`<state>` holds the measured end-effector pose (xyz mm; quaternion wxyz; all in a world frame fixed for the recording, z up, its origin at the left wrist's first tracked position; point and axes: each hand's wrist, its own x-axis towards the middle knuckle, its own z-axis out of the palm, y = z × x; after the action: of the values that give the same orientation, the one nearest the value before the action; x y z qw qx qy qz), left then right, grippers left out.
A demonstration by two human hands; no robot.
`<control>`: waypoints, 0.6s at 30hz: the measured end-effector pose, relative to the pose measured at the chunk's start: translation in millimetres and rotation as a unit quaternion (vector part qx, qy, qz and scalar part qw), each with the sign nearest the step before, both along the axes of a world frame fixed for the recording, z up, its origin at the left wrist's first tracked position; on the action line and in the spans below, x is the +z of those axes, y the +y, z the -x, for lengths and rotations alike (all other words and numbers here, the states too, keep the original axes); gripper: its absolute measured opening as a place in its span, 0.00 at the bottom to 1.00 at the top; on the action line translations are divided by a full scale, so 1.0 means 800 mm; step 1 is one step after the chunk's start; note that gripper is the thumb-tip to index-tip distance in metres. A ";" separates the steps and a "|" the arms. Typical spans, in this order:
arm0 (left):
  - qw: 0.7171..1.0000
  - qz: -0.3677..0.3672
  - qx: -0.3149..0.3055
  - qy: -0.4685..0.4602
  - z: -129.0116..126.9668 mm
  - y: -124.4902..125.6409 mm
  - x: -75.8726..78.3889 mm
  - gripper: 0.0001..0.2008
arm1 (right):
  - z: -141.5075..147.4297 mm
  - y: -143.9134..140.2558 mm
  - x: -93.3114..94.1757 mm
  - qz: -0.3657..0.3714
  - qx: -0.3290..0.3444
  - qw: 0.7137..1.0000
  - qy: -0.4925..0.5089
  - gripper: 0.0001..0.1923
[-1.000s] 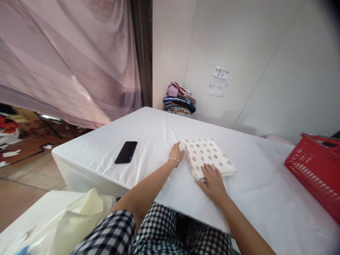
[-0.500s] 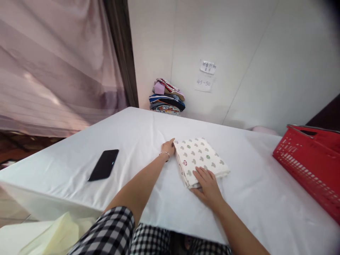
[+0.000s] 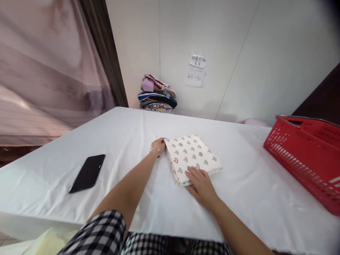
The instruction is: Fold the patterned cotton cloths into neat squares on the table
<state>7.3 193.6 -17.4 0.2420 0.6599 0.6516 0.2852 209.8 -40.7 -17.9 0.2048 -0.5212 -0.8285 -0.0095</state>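
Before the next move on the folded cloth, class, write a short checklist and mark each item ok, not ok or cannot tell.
1. Folded cloth lies flat on the table: ok.
2. Left hand at its far left corner: ok.
3. Right hand flat on its near edge: ok.
4. Phone apart from the cloth: ok.
5. Red basket apart from the cloth: ok.
6. Left fingers pinching the corner: cannot tell.

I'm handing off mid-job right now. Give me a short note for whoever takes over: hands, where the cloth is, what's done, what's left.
Left hand: at the far-left corner of the folded patterned cloth, fingers curled on its edge.
Right hand: flat on the cloth's near edge.
Cloth: folded into a square on the white table.
Done: folding looks finished.
Left: probably moving it; a stack of folded clothes sits by the wall, a red basket to the right.
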 end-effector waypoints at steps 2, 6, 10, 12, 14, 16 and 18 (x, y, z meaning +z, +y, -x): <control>1.000 0.000 0.004 -0.019 0.000 -0.009 0.005 0.20 | 0.000 0.000 0.001 -0.004 0.001 1.000 0.004 0.23; 0.992 -0.111 -0.057 0.014 -0.016 -0.062 0.019 0.22 | 0.002 0.000 0.006 -0.007 -0.001 1.000 0.006 0.23; 0.944 -0.201 -0.243 0.096 -0.039 -0.138 0.020 0.20 | 0.004 -0.002 0.009 -0.019 0.001 1.000 0.016 0.26; 0.926 -0.189 -0.302 0.125 -0.045 -0.163 0.013 0.20 | 0.001 -0.002 0.007 -0.032 0.011 0.999 0.037 0.27; 0.922 -0.178 -0.316 0.139 -0.047 -0.173 0.005 0.20 | -0.009 0.001 0.004 -0.064 -0.005 0.995 0.077 0.25; 0.924 -0.176 -0.310 0.141 -0.046 -0.172 -0.001 0.20 | -0.027 0.006 -0.001 -0.118 -0.079 0.981 0.130 0.21; 0.926 -0.173 -0.307 0.139 -0.045 -0.169 -0.002 0.20 | -0.053 0.011 -0.006 -0.165 -0.203 0.946 0.190 0.20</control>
<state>43.4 58.8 -19.0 0.1067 0.8922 0.3849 0.2110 252.0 -31.5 -23.0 0.4354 -0.6293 -0.6376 -0.0887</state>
